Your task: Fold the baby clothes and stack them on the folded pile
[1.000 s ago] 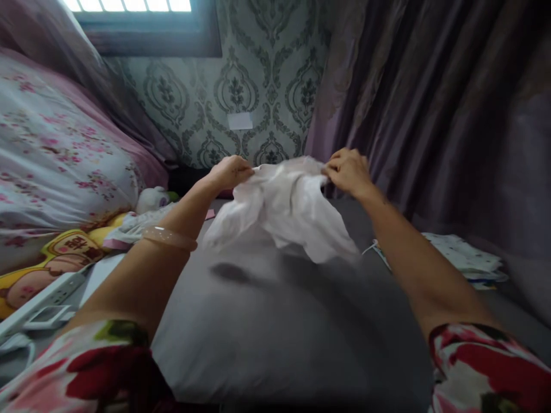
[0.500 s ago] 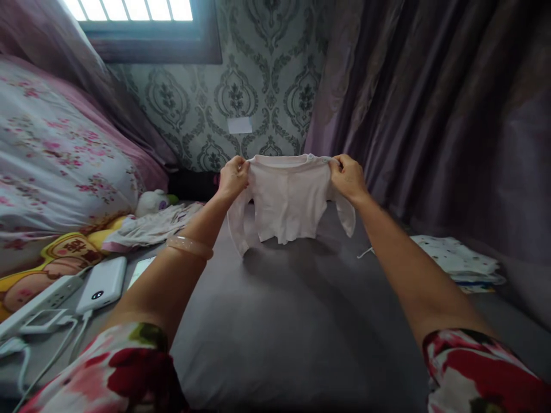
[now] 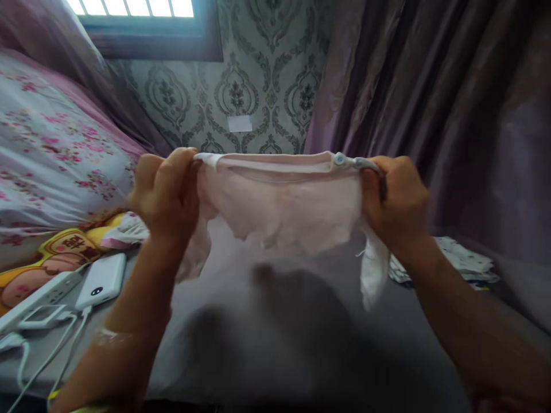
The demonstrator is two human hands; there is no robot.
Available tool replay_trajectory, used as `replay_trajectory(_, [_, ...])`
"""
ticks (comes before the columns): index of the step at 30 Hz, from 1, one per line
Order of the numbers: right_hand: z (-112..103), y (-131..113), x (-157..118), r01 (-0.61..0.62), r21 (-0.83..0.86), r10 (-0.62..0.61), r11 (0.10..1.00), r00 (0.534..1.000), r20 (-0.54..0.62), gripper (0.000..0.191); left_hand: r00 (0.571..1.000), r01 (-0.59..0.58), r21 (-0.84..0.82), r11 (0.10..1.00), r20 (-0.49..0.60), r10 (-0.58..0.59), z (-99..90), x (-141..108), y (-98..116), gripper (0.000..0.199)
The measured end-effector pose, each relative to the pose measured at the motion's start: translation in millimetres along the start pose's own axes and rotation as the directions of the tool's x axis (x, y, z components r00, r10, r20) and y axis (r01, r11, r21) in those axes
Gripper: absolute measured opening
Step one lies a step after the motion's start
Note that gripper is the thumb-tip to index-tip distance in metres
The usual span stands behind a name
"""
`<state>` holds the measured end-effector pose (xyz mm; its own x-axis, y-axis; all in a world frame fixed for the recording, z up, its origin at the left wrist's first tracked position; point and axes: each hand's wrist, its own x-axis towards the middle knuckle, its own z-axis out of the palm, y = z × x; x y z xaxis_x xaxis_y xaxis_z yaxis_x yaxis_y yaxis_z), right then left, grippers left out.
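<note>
A small pale pink long-sleeved shirt point(image 3: 284, 206) hangs in the air, stretched between my two hands, its neckline upward and a snap button near the right shoulder. My left hand point(image 3: 166, 192) is closed on one shoulder, and my right hand point(image 3: 394, 201) grips the other. One sleeve dangles below each hand. The shirt's lower edge is rippled and blurred. Beneath it lies a grey sheet point(image 3: 267, 321) with dark shadows on it.
A white power bank point(image 3: 102, 278), a power strip point(image 3: 55, 289) with cables and a yellow plush point(image 3: 71, 246) lie at the left. Folded white cloth point(image 3: 465, 258) sits at the right, near the dark curtain point(image 3: 465, 115).
Both hands have come nearer to the camera and moved farther apart, bringing the shirt with them. Its neckline is pulled wider and its hem has swung up.
</note>
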<state>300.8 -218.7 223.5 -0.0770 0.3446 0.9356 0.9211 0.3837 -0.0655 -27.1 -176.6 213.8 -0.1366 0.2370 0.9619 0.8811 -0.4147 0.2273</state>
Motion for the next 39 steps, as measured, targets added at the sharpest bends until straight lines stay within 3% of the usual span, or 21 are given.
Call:
replay_trajectory(4, [-16.6,3.0,9.1,-0.017,0.061,0.013,0.998,0.998,0.068,0.026,0.967,-0.200,-0.021,0.980,0.157,0.201,-25.1,21.2,-5.5,0.034])
replay_trajectory(7, [-0.3,18.5,12.9,-0.133,0.129,0.098,0.983,0.963,0.250,0.027,0.903,-0.228,-0.109,0.968,0.348,0.252,-9.8,32.2,-13.3,0.035])
replay_trajectory(10, [38.6,43.0,5.5,-0.267,0.146,0.171,0.953,0.867,0.469,0.032,0.785,-0.179,-0.195,0.964,0.563,0.260,35.1,23.2,-34.9,0.039])
replay_trajectory(13, [90.8,67.0,-17.6,-0.298,0.076,0.190,0.952,0.763,0.618,0.030,0.663,-0.158,-0.157,0.975,0.715,0.223,94.6,-10.8,-63.8,0.042])
replay_trajectory(16, [140.4,80.7,-54.4,-0.255,-0.055,0.208,0.965,0.625,0.753,0.026,0.461,-0.164,-0.077,0.983,0.876,0.145,145.6,-59.7,-83.7,0.040])
replay_trajectory(18, [164.9,83.9,-80.3,-0.236,-0.138,0.249,0.962,0.546,0.800,0.028,0.344,-0.157,-0.026,0.987,0.935,0.080,167.7,-90.6,-89.4,0.038])
replay_trajectory(20, [181.1,84.7,-101.8,-0.221,-0.197,0.283,0.955,0.487,0.826,0.030,0.293,-0.157,0.012,0.988,0.955,0.035,180.6,-114.1,-91.6,0.038])
replay_trajectory(23, [194.3,86.1,-120.1,-0.198,-0.244,0.309,0.949,0.447,0.840,0.033,0.277,-0.158,0.028,0.987,0.961,0.017,189.7,-133.1,-95.0,0.040])
replay_trajectory(26, [203.9,90.2,-125.0,-0.153,-0.252,0.294,0.956,0.417,0.860,0.035,0.291,-0.147,0.020,0.989,0.956,0.024,195.5,-139.8,-100.8,0.042])
replay_trajectory(29, [215.5,95.4,-125.7,-0.125,-0.252,0.281,0.960,0.393,0.876,0.035,0.304,-0.141,0.013,0.990,0.952,0.031,202.4,-142.9,-106.7,0.042])
replay_trajectory(35, [240.7,104.9,-127.2,-0.131,-0.245,0.275,0.961,0.334,0.901,0.036,0.269,-0.171,0.019,0.985,0.963,0.028,223.8,-144.2,-115.8,0.043])
replay_trajectory(39, [254.9,113.4,-126.3,-0.153,-0.244,0.282,0.958,0.327,0.902,0.037,0.255,-0.193,0.019,0.981,0.966,0.031,242.0,-141.5,-122.9,0.045])
